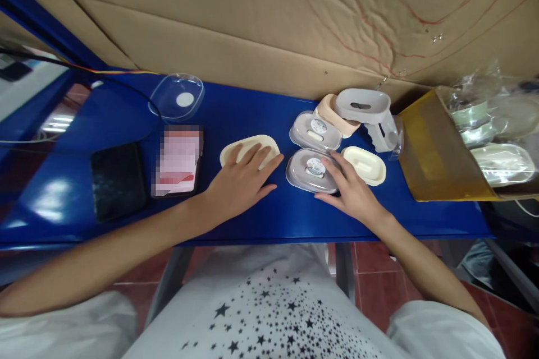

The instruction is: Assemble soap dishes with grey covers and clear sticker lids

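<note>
Red floor tiles (377, 266) show below the near edge of your blue desk (261, 224), and brown cardboard (210, 33) walls off its far side. Take the front grey dish (298, 179), with its clear lid and round label, as your landmark. Well to its left lies a dark flat device (118, 182); nearer to it on that side is a phone (179, 157), screen lit and blurred into blocks. Just to its right, and a little behind, a second cream dish (373, 165) crowds your fingers. Well to its right stands a brown carton (425, 151) with clear-wrapped goods (503, 162) in it. Close behind it sits the back grey dish (305, 132), also lidded and labelled. Behind that and to the right, a peach piece (328, 115) and grey parts (345, 101) overlap. Far behind it to the left lies a clear lid (164, 106).

Your right hand (349, 176) is at the landmark's right end, thumb and fingers set apart; you cannot tell whether they grip. Left of the landmark and slightly behind, the first cream dish (263, 139) lies under your left hand (240, 182), whose fingers spread wide across it, thumb out to the side.
</note>
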The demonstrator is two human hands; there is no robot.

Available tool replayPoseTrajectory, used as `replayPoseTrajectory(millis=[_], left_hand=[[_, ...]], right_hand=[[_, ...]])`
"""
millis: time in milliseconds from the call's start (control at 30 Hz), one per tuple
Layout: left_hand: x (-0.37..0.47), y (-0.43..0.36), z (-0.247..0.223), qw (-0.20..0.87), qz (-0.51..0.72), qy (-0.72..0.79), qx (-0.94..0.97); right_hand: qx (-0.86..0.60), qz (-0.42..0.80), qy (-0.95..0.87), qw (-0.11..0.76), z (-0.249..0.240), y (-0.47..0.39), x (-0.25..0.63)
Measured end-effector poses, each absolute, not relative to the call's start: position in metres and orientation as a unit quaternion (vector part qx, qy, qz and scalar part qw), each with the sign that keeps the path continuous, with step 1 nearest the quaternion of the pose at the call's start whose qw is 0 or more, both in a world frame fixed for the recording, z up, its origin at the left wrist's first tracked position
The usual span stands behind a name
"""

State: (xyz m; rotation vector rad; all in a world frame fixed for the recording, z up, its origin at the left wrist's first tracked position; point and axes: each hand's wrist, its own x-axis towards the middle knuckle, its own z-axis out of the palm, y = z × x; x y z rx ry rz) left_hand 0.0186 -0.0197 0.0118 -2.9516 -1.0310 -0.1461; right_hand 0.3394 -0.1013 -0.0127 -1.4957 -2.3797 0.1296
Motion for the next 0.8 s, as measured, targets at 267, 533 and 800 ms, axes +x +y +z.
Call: replayPoseTrajectory(millis=[267, 533, 800], left_hand=[[-0.024, -0.080, 0.006, 0.029, -0.014, -0.314, -0.949], [-0.006, -0.081, -0.002, -0.017, -0.071, -0.159, -0.985], [-0.004, -0.016, 0.020, 0.048, -0.109, -0.303, -0.945]], right_hand=[[-0.585, -0.004, -0.803, 0.115, -0.010, -0.083, 0.287], [-0.535, 0.042, -0.831, 0.146, 0.003, -0.029, 0.252], [-0.611, 0.023, -0.749, 0.256, 0.009, -0.031, 0.310]])
